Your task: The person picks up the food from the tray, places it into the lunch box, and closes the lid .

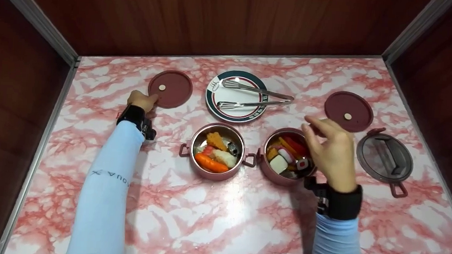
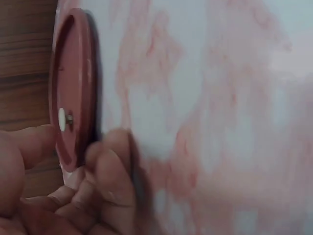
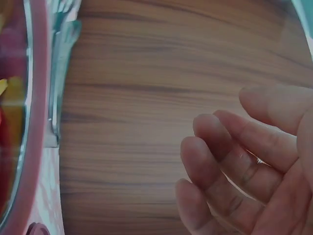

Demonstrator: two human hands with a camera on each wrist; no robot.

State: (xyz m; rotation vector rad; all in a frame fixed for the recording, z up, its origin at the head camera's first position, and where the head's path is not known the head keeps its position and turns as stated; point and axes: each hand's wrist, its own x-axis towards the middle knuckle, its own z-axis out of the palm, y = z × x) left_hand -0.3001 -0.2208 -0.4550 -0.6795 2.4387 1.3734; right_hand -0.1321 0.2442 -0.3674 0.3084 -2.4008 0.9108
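My left hand (image 1: pixel 142 100) is at the near left edge of a round dark-red lid (image 1: pixel 175 90) with a small cream knob. In the left wrist view, the lid's rim (image 2: pixel 85 93) lies between the thumb and the bent fingers (image 2: pixel 115 171), which pinch it. Above the right edge of the right pot (image 1: pixel 285 177) hovers my right hand (image 1: pixel 332 149), its fingers loosely bent and holding nothing. That pot contains mixed food pieces, partly hidden by the hand. Beside it stands the left pot (image 1: pixel 215 175), holding a carrot (image 1: pixel 210 164) and other pieces.
Metal tongs (image 1: pixel 259 93) lie across a green-rimmed plate (image 1: pixel 212 106) behind the pots. A second dark-red lid (image 1: pixel 352 107) rests at the back right. Nearer, a grey see-through lid (image 1: pixel 377 156) with handles lies right of my right hand. Wooden panels (image 1: pixel 232 21) enclose the table.
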